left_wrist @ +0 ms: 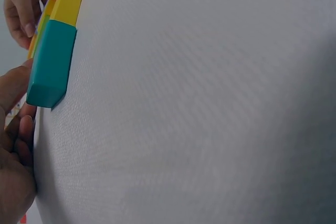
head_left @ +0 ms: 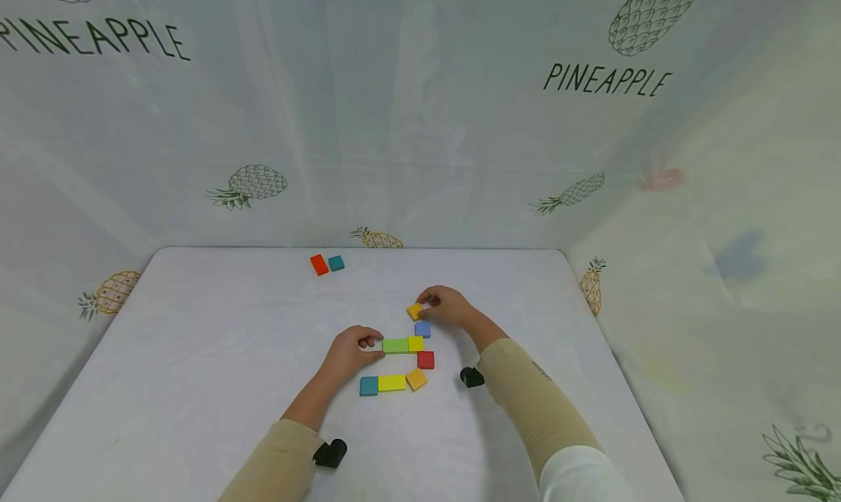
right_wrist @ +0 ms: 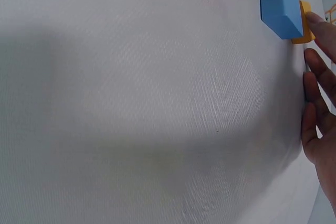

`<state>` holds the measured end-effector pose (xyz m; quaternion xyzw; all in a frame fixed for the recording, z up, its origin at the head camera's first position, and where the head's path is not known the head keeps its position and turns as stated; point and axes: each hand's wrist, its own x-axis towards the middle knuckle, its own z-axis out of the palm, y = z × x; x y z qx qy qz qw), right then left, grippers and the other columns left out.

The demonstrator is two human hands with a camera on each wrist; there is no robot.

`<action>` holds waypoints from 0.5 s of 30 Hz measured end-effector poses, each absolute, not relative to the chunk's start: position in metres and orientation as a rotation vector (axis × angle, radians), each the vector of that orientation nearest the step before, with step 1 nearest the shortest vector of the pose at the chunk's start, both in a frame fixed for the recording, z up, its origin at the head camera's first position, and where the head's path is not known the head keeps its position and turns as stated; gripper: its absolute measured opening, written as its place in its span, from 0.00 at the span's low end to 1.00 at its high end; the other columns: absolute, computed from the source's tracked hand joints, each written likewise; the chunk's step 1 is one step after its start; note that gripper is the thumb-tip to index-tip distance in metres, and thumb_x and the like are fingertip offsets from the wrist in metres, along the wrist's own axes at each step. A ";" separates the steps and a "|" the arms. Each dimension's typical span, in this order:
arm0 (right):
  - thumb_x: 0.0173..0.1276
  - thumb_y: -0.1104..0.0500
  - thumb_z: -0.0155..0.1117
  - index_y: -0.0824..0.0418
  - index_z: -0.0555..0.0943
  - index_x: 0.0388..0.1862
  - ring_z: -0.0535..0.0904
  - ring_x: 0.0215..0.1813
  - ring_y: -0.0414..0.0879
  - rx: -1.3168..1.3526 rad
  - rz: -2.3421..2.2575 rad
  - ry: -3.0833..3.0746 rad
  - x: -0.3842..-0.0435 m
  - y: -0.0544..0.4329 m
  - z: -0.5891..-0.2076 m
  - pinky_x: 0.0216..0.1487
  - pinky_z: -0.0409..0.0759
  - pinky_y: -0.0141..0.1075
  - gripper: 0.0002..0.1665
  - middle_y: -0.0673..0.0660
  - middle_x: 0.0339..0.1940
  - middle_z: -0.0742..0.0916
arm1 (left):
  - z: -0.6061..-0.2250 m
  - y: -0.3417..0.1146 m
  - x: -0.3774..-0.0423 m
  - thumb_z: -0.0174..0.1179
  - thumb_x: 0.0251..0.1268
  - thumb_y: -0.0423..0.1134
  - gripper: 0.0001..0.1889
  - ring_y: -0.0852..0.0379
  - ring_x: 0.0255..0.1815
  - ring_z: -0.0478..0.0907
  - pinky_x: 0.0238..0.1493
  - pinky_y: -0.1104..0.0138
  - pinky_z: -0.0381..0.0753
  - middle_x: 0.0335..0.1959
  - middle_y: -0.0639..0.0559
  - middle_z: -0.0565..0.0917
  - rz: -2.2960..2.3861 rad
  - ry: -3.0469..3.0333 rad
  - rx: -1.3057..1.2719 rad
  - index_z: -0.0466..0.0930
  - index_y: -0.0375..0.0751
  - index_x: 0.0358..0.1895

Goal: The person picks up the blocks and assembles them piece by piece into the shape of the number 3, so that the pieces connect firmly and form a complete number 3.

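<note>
My right hand (head_left: 450, 306) pinches an orange block (head_left: 415, 311) between thumb and forefinger at the far end of a bent row. Just below that block lies a blue block (head_left: 423, 330), also seen in the right wrist view. My left hand (head_left: 355, 352) has its thumb and forefinger at the left end of a light green block (head_left: 395, 346). The green block meets a small yellow block (head_left: 415, 344), with a red block (head_left: 425, 360) below. Nearer me are a tilted orange block (head_left: 417, 379), a long yellow block (head_left: 391, 383) and a teal block (head_left: 369, 386).
A red-orange block (head_left: 318, 265) and a small teal block (head_left: 336, 263) lie near the table's back edge. The table (head_left: 197, 356) has a white cover, and a pineapple-print cloth (head_left: 394, 122) hangs behind it. Black pieces (head_left: 331, 453) show by both wrists.
</note>
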<state>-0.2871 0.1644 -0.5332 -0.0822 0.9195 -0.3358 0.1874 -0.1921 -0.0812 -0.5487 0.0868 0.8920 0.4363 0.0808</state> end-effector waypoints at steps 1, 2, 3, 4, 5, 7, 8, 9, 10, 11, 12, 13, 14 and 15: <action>0.63 0.51 0.72 0.50 0.83 0.48 0.73 0.51 0.47 -0.233 -0.944 2.590 -0.287 0.164 -0.533 0.56 0.74 0.40 0.15 0.47 0.48 0.81 | -0.549 -0.081 -0.192 0.73 0.54 0.38 0.12 0.55 0.34 0.69 0.38 0.63 0.73 0.30 0.55 0.76 1.305 2.666 0.261 0.85 0.43 0.42; 0.63 0.52 0.72 0.50 0.83 0.48 0.73 0.51 0.47 -0.237 -0.942 2.592 -0.287 0.164 -0.533 0.56 0.74 0.40 0.15 0.48 0.48 0.81 | -0.549 -0.081 -0.192 0.73 0.54 0.37 0.12 0.55 0.34 0.69 0.38 0.63 0.73 0.30 0.55 0.76 1.306 2.668 0.266 0.85 0.43 0.41; 0.63 0.52 0.72 0.50 0.83 0.48 0.73 0.51 0.47 -0.242 -0.939 2.595 -0.287 0.164 -0.533 0.56 0.74 0.40 0.15 0.47 0.48 0.81 | -0.550 -0.081 -0.192 0.73 0.54 0.38 0.11 0.56 0.34 0.69 0.38 0.63 0.73 0.30 0.55 0.76 1.305 2.667 0.269 0.85 0.43 0.41; 0.63 0.52 0.71 0.50 0.83 0.48 0.73 0.51 0.47 -0.247 -0.938 2.598 -0.287 0.164 -0.533 0.56 0.74 0.40 0.15 0.47 0.48 0.81 | -0.550 -0.081 -0.192 0.73 0.54 0.37 0.11 0.56 0.34 0.69 0.38 0.63 0.73 0.30 0.55 0.76 1.306 2.667 0.274 0.86 0.43 0.41; 0.63 0.52 0.71 0.50 0.83 0.49 0.73 0.51 0.47 -0.252 -0.938 2.600 -0.287 0.165 -0.534 0.56 0.74 0.40 0.15 0.47 0.48 0.81 | -0.550 -0.081 -0.192 0.73 0.54 0.37 0.11 0.56 0.34 0.69 0.38 0.63 0.73 0.30 0.55 0.76 1.306 2.667 0.279 0.86 0.43 0.41; 0.63 0.53 0.71 0.50 0.83 0.49 0.73 0.51 0.46 -0.258 -0.942 2.598 -0.287 0.165 -0.534 0.57 0.73 0.39 0.15 0.47 0.49 0.81 | -0.552 -0.081 -0.193 0.73 0.54 0.37 0.11 0.56 0.34 0.69 0.38 0.63 0.73 0.30 0.55 0.76 1.307 2.667 0.288 0.86 0.44 0.41; 0.63 0.53 0.71 0.50 0.83 0.49 0.73 0.51 0.46 -0.259 -0.946 2.596 -0.287 0.165 -0.534 0.57 0.73 0.39 0.15 0.47 0.49 0.81 | -0.552 -0.081 -0.193 0.73 0.54 0.37 0.11 0.56 0.34 0.69 0.38 0.63 0.73 0.30 0.55 0.76 1.310 2.665 0.291 0.86 0.44 0.41; 0.64 0.53 0.71 0.50 0.83 0.49 0.73 0.51 0.46 -0.259 -0.952 2.592 -0.287 0.166 -0.534 0.57 0.73 0.39 0.15 0.46 0.49 0.81 | -0.553 -0.081 -0.193 0.73 0.54 0.38 0.11 0.56 0.34 0.69 0.38 0.63 0.73 0.30 0.55 0.76 1.311 2.664 0.291 0.86 0.44 0.41; 0.64 0.53 0.71 0.50 0.83 0.49 0.73 0.51 0.46 -0.261 -0.957 2.589 -0.287 0.166 -0.534 0.57 0.73 0.39 0.15 0.47 0.49 0.81 | -0.553 -0.081 -0.193 0.73 0.54 0.38 0.11 0.56 0.34 0.69 0.38 0.63 0.73 0.30 0.55 0.76 1.315 2.662 0.289 0.86 0.44 0.41; 0.64 0.53 0.71 0.50 0.84 0.49 0.73 0.52 0.46 -0.262 -0.960 2.586 -0.287 0.166 -0.534 0.57 0.73 0.39 0.15 0.47 0.50 0.81 | -0.553 -0.081 -0.193 0.73 0.54 0.38 0.11 0.56 0.34 0.69 0.38 0.63 0.73 0.30 0.55 0.76 1.315 2.663 0.288 0.86 0.44 0.41; 0.64 0.53 0.71 0.50 0.84 0.49 0.73 0.52 0.47 -0.261 -0.965 2.583 -0.287 0.166 -0.534 0.57 0.73 0.40 0.15 0.47 0.50 0.81 | -0.553 -0.082 -0.193 0.73 0.54 0.38 0.11 0.56 0.34 0.69 0.39 0.63 0.73 0.30 0.55 0.76 1.318 2.661 0.287 0.86 0.44 0.41; 0.64 0.53 0.71 0.50 0.84 0.50 0.73 0.51 0.47 -0.259 -0.968 2.581 -0.287 0.166 -0.534 0.57 0.73 0.40 0.15 0.47 0.50 0.81 | -0.553 -0.082 -0.193 0.73 0.54 0.38 0.11 0.56 0.34 0.69 0.39 0.63 0.73 0.30 0.55 0.76 1.318 2.662 0.287 0.86 0.44 0.41; 0.64 0.53 0.71 0.50 0.84 0.50 0.73 0.51 0.47 -0.261 -0.967 2.583 -0.287 0.166 -0.534 0.57 0.73 0.40 0.15 0.47 0.50 0.81 | -0.554 -0.082 -0.193 0.73 0.55 0.38 0.11 0.56 0.34 0.69 0.38 0.64 0.73 0.30 0.55 0.76 1.319 2.661 0.287 0.86 0.44 0.41; 0.63 0.53 0.71 0.49 0.84 0.50 0.73 0.51 0.47 -0.262 -0.968 2.584 -0.286 0.166 -0.534 0.57 0.73 0.40 0.15 0.47 0.50 0.81 | -0.554 -0.082 -0.192 0.73 0.55 0.38 0.11 0.56 0.34 0.70 0.38 0.64 0.73 0.30 0.55 0.76 1.317 2.665 0.291 0.86 0.44 0.41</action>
